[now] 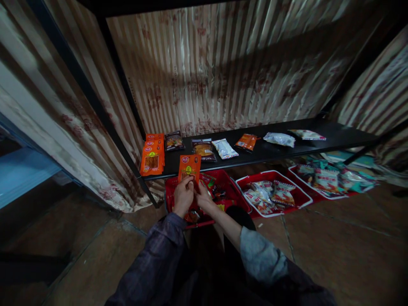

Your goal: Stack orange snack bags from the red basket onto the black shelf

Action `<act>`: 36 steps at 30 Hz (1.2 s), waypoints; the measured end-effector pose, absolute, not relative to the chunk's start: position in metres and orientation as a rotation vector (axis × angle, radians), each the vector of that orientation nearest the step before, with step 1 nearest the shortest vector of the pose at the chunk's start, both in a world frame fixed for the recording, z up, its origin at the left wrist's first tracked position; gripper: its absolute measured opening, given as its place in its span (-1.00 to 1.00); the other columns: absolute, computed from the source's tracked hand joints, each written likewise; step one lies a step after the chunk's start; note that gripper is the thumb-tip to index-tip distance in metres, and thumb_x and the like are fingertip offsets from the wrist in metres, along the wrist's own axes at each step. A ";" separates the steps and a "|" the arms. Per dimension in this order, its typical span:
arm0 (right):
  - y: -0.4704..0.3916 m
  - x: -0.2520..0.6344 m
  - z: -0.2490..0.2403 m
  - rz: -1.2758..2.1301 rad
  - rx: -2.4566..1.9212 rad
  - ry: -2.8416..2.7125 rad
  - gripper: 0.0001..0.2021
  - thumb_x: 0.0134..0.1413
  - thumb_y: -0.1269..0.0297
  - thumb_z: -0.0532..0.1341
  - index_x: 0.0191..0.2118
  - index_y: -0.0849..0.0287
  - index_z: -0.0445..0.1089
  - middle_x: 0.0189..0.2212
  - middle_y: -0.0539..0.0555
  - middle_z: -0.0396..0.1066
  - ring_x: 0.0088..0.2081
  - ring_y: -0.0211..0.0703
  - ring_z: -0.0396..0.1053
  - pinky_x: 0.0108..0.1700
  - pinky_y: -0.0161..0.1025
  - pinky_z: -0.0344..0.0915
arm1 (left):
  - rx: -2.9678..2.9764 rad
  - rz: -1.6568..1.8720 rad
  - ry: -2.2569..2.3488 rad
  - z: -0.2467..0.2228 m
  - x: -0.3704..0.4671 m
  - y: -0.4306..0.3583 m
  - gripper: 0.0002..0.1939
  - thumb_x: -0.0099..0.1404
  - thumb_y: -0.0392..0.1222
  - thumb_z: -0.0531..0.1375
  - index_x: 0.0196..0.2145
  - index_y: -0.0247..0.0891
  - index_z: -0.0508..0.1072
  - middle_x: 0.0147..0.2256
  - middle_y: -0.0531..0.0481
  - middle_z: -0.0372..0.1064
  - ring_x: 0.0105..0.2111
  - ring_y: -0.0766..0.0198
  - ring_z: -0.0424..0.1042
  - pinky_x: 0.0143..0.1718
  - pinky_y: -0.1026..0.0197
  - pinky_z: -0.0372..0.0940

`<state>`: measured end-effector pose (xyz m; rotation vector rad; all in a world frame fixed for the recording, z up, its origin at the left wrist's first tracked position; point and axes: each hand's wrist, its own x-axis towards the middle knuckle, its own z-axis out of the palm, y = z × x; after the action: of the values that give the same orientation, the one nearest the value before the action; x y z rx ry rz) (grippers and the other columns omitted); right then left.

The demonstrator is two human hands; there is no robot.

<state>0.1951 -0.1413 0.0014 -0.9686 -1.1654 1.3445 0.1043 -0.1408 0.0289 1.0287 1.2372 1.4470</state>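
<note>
An orange snack packet [190, 165] is upright in front of me, its lower end between both my hands. My left hand [184, 196] is closed on its lower left part. On the lower right edge, my right hand [204, 198] has its fingers closed as well. Beneath both hands sits a red basket [236, 192] with assorted small packets inside. Similar orange packets [152, 159] lie overlapped at the left end of the black shelf [178, 168].
Along the shelf lie dark packets [204, 149], a white packet [225, 148], another orange packet [247, 142] and pale packets [279, 139]. Two more baskets of packets, one white-rimmed [310, 199], stand on the floor to the right. A black post [121, 72] rises at the shelf's left.
</note>
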 end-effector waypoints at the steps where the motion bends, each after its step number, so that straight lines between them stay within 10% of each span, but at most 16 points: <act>1: -0.142 0.196 0.001 1.372 -0.944 -1.122 -0.46 -0.12 0.20 0.28 0.06 0.03 0.28 -0.06 0.08 0.42 0.02 -0.05 0.32 0.09 -0.09 0.24 | 1.015 1.441 1.210 0.027 0.104 -0.141 -0.80 0.03 -0.38 0.24 -0.37 -0.16 0.57 -0.18 -0.06 0.48 -0.01 0.12 0.34 0.12 0.12 0.10; 19: -0.125 0.217 0.013 1.615 -0.923 -0.738 -0.67 -0.37 0.25 0.41 -0.34 0.15 0.43 -0.44 0.02 0.52 -0.38 -0.06 0.48 -0.23 -0.07 0.39 | 0.601 1.266 1.171 0.013 0.053 -0.138 -0.76 -0.02 -0.28 0.30 -0.32 -0.29 0.46 -0.44 -0.01 0.48 -0.44 0.29 0.44 -0.25 0.19 0.32; 36: -0.104 0.202 0.005 1.701 -0.982 -0.818 -0.61 -0.43 0.19 0.45 -0.33 0.14 0.43 -0.40 0.04 0.54 -0.31 -0.01 0.49 -0.24 -0.10 0.41 | 0.547 1.319 1.041 -0.013 0.030 -0.137 -0.56 -0.19 -0.36 0.35 -0.25 -0.30 0.44 -0.39 -0.03 0.49 -0.41 0.27 0.46 -0.25 0.19 0.31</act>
<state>0.2023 -0.1042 0.0053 -0.9818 -0.8185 1.7014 0.0299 -0.1373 -0.0133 0.5465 1.0407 1.3188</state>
